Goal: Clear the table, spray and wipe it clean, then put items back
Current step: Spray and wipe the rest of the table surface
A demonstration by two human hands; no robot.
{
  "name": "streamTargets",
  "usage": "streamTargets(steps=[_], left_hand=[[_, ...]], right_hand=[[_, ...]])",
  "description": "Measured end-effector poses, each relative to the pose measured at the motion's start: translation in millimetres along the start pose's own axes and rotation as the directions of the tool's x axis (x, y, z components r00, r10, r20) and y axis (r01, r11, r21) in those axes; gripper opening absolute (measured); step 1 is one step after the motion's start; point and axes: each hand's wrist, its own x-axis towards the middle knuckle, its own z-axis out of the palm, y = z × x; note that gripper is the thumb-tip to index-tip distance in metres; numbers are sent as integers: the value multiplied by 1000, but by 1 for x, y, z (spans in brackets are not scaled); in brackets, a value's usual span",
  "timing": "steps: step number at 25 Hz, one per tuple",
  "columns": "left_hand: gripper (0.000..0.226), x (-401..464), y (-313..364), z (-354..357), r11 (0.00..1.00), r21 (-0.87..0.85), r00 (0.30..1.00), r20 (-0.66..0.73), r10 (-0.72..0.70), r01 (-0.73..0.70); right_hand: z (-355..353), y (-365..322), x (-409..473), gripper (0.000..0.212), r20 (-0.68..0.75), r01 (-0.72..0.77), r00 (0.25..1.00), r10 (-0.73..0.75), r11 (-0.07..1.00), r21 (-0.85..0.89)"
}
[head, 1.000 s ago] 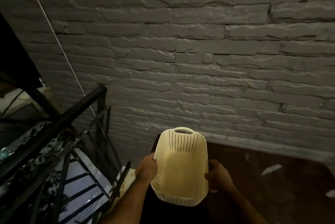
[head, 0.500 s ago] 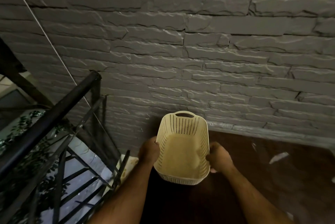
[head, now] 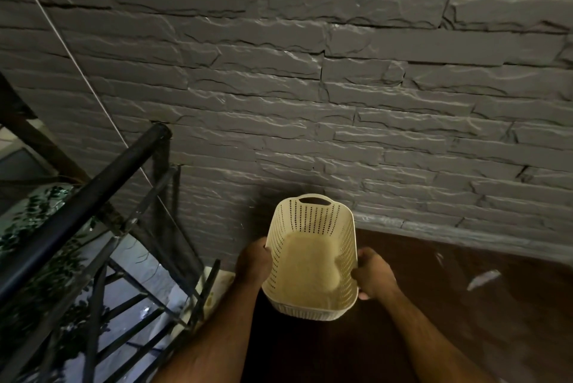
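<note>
1. Black metal makes up the railing (head: 77,206) at my far left: a round, smooth top bar running on a slant, with thin flat bars crossing beneath it. Dark leafy foliage (head: 34,227) shows through the gaps, over a pale surface lower down.
2. Thin and pale, a cord (head: 77,69) runs diagonally down across the wall toward the railing.
3. Grey stone-look cladding covers the wall (head: 310,88) ahead, in long, rough, uneven courses with chipped edges that catch the light.
4. My left hand (head: 252,264) has its grip on the left side of the basket, fingers curled round the rim with knuckles outward.
5. Cream plastic forms the basket (head: 311,261), which I hold between both hands in front of me, near the foot of the wall. It is an oblong tub with rounded corners, walls pierced by neat rows of small holes, a slot handle cut into the far end, and a ribbed band round the near rim. Its inside is plain and smooth.
6. My right hand (head: 373,277) has its grip on the right side, fingers wrapped over the rim and thumb tucked at the outside.
7. Dark reddish-brown and dull, the floor (head: 465,305) spreads to the right, with a pale scrap (head: 483,278) lying on it, well apart from the basket.
</note>
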Motion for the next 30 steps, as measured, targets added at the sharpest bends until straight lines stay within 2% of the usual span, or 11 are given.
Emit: streamTargets(steps=[25,30], left_hand=[[33,53,-17,23,1000,-27,1000,26,14,-13],[34,59,-16,24,1000,-7,998,53,30,-30]], right_hand=[[24,-8,37,32,-27,-27,999,27,1000,-10],[27,-3,35,28,-42,-48,998,50,998,44]])
